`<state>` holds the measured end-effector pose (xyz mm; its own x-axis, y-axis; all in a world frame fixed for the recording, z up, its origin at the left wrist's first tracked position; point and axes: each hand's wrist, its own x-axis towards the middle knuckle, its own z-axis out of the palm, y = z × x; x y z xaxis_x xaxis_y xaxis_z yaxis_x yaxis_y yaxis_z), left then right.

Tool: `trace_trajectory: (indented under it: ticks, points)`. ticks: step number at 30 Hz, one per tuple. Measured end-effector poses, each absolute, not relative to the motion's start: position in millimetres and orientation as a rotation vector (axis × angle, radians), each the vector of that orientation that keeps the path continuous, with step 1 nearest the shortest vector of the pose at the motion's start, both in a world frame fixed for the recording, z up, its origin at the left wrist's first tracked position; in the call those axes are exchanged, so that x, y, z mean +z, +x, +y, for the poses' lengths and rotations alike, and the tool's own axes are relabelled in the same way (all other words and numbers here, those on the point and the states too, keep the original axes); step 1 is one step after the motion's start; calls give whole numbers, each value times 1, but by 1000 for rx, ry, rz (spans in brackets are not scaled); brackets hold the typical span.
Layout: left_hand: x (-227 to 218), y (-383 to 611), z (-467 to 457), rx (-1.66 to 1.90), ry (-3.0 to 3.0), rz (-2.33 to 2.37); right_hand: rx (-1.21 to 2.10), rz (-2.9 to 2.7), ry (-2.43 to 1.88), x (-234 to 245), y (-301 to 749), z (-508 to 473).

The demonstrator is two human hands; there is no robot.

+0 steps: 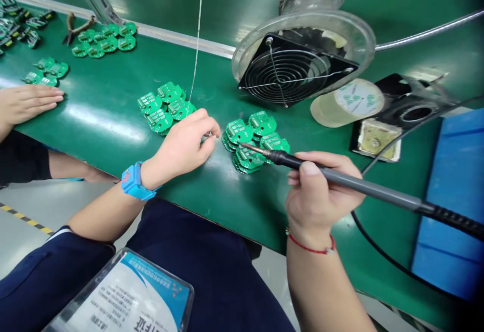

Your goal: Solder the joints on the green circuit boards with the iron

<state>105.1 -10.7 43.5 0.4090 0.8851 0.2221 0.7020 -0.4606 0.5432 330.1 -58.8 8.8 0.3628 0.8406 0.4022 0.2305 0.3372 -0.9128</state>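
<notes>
My right hand (321,191) grips a soldering iron (363,183) like a pen. Its metal tip points left and lies over a stack of round green circuit boards (249,158), touching or just above them. Close to the left side of these boards, my left hand (189,138) is closed in a pinch on a thin solder wire (197,35), which hangs from above and passes behind the hand. A short end shows at the fingertips. Behind my left hand sits another cluster of stacked green circuit boards (161,105), partly hidden by it.
A fume extractor fan (283,70) overhangs the bench. Behind my right hand are a solder reel (348,103), an iron stand with a sponge (380,140) and a blue bin (449,171). A co-worker's hand (30,103), more boards (104,40) and pliers (77,28) are at left.
</notes>
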Motion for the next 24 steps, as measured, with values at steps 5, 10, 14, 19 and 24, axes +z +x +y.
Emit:
trace_trajectory:
  ticks: [5,10,14,19,24]
  points:
    - [39,106,-9,752,2334,1385,549,-1211,-1248,0,331,-59]
    - [36,110,-8,720,2361,1411,566,-1250,-1287,-1,331,-60]
    - [34,112,-6,674,2388,1425,576,-1242,-1277,2,332,-61]
    - [34,117,-6,590,2456,1429,576,-1246,-1288,3,332,-62]
    - [35,120,-8,548,2511,1400,583,-1236,-1270,3,331,-63]
